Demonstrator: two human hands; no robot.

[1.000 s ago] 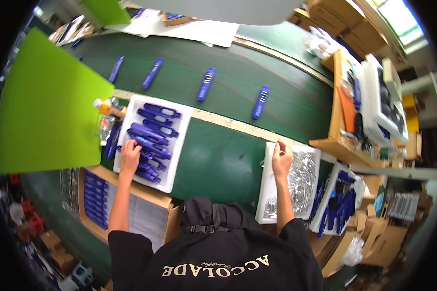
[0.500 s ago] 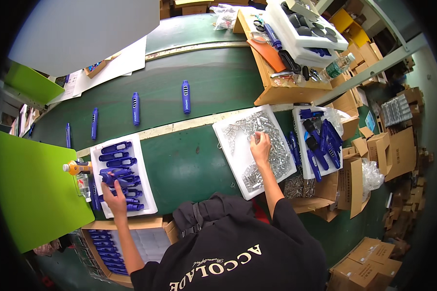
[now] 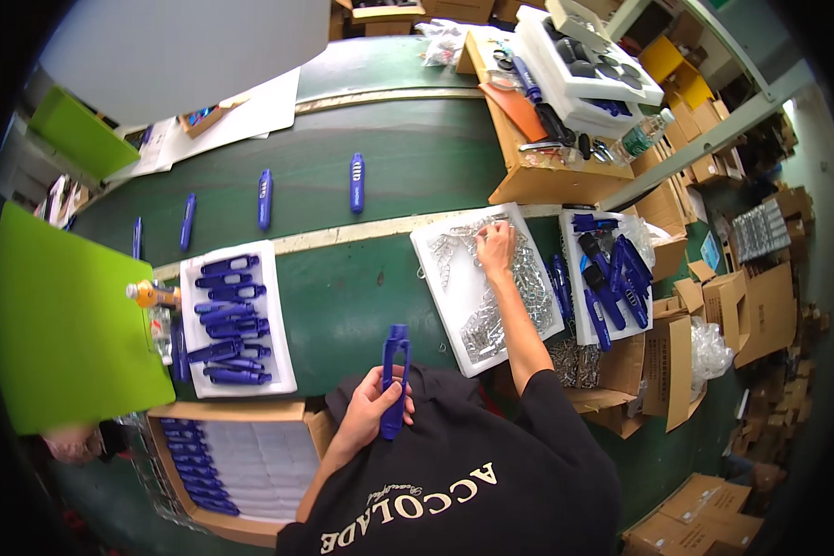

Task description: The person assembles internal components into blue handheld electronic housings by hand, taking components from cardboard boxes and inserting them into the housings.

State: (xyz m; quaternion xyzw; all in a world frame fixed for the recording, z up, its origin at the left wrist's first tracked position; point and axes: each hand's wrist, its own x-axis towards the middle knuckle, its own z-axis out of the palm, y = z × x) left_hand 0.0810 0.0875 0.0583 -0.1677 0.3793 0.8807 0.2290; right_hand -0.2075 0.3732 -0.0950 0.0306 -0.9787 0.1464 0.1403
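Note:
My left hand [image 3: 365, 412] is closed around a blue plastic housing [image 3: 397, 357], held upright in front of my chest; a long opening shows in its upper part. Over on the right, my right hand [image 3: 497, 248] reaches into a white foam tray [image 3: 456, 310] of small shiny metal clips [image 3: 528, 292]. Its fingertips are drawn together among the clips at the far side, and what they pinch is too small to make out. Left of me, another white foam tray [image 3: 283, 347] bears several similar blue housings [image 3: 236, 310] lying in a row.
Several blue housings [image 3: 357, 183] stand spaced along the green conveyor [image 3: 408, 139]. A foam tray of blue parts [image 3: 612, 278] lies at right. A carton [image 3: 269, 463] of housings is below left, beside a green panel [image 3: 65, 324] and an orange bottle [image 3: 153, 295]. A wooden stand [image 3: 565, 176] holds tools.
My left hand has come from the left tray to my chest, bringing a blue housing. My right hand has shifted slightly toward the far side of the clip tray.

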